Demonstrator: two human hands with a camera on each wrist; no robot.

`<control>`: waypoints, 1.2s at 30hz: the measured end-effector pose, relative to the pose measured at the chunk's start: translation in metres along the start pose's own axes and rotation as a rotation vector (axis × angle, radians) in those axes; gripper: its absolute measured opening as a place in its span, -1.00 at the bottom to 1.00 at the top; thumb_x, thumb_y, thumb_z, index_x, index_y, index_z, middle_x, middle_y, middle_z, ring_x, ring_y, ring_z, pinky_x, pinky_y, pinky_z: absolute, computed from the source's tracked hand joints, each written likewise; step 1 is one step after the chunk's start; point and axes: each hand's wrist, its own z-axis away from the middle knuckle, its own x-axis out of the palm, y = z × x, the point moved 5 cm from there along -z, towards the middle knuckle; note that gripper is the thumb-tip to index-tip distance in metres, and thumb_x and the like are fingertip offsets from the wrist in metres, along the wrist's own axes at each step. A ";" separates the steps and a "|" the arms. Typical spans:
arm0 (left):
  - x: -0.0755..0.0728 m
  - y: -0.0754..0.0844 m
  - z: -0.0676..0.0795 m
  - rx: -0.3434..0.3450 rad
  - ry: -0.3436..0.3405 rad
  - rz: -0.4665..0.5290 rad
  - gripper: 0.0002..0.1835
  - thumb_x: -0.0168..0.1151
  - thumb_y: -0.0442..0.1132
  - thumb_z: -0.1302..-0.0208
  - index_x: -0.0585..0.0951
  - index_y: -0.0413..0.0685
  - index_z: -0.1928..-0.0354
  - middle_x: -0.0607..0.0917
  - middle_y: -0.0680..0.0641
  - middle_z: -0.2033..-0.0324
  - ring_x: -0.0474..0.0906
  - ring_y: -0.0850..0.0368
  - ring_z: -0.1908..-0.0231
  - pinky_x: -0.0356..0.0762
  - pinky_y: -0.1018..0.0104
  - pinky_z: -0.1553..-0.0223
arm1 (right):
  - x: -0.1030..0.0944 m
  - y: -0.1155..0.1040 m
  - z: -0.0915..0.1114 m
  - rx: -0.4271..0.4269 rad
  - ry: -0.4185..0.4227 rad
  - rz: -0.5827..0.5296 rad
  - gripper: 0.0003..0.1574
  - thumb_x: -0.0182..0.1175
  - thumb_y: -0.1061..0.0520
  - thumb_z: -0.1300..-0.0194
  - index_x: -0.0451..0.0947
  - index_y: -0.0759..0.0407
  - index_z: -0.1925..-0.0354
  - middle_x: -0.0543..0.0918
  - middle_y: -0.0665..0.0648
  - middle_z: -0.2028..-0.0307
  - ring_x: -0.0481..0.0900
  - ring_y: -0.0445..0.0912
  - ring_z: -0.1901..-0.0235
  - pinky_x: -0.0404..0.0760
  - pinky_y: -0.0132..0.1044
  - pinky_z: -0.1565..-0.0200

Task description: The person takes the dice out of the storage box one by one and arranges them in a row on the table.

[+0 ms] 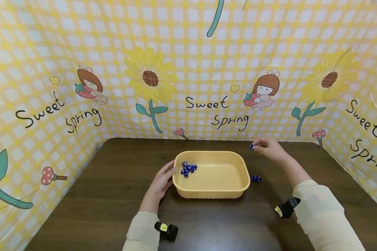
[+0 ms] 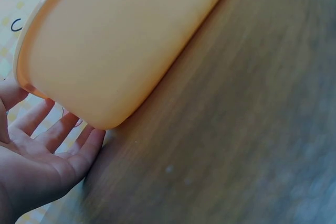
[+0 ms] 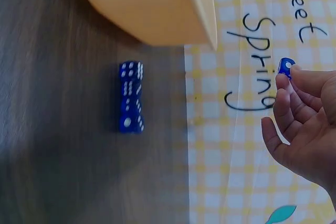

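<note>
Fingers (image 3: 283,82) on die (image 3: 285,66), "Sweet Spring" cloth (image 3: 220,171) behind

A brown table (image 1: 88,188) before a yellow-checked cloth (image 1: 198,62) printed with sunflowers (image 1: 150,78). A person's left hand (image 1: 160,179) touches the left end of a yellow tub (image 1: 211,194); blue dice (image 1: 185,169) cluster inside, toward the left. The right hand (image 1: 269,149) pinches one blue die (image 1: 252,147) above the table, beyond the tub's right end. More dice (image 1: 256,179) lie just beside it.

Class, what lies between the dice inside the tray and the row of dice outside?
The yellow tray: its bare floor, then its right wall, as the head view shows.
</note>
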 end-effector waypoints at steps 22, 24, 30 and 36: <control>-0.001 -0.001 -0.001 -0.009 -0.008 -0.016 -0.53 -0.02 -0.28 -0.24 0.24 -0.16 -0.20 0.26 -0.20 -0.15 0.25 -0.10 -0.05 0.25 0.09 0.05 | -0.014 0.054 0.041 0.049 0.032 0.053 -0.76 0.05 0.28 -0.18 0.41 0.49 0.25 0.54 0.19 0.46 0.48 -0.02 0.44 0.47 -0.18 0.39; -0.001 -0.001 -0.001 -0.008 -0.009 -0.012 -0.53 -0.02 -0.29 -0.23 0.24 -0.16 -0.20 0.26 -0.20 -0.15 0.25 -0.10 -0.05 0.24 0.08 0.04 | -0.012 0.058 0.044 0.056 0.029 0.045 -0.77 0.05 0.29 -0.17 0.41 0.50 0.26 0.54 0.23 0.45 0.48 0.01 0.44 0.46 -0.20 0.40; -0.001 -0.001 -0.002 -0.002 -0.010 -0.004 -0.53 -0.02 -0.29 -0.23 0.24 -0.17 -0.20 0.26 -0.19 -0.15 0.24 -0.10 -0.05 0.24 0.07 0.04 | -0.001 0.066 0.052 0.061 -0.006 0.007 -0.82 0.04 0.35 -0.15 0.39 0.53 0.30 0.52 0.30 0.45 0.46 0.05 0.48 0.46 -0.20 0.46; 0.000 -0.001 -0.001 0.006 -0.007 -0.002 -0.53 -0.02 -0.29 -0.23 0.24 -0.18 -0.20 0.26 -0.20 -0.15 0.24 -0.11 -0.05 0.25 0.07 0.06 | 0.009 0.071 0.057 0.079 -0.052 -0.018 -0.83 0.03 0.37 -0.14 0.39 0.54 0.31 0.52 0.29 0.44 0.46 0.07 0.45 0.48 -0.16 0.44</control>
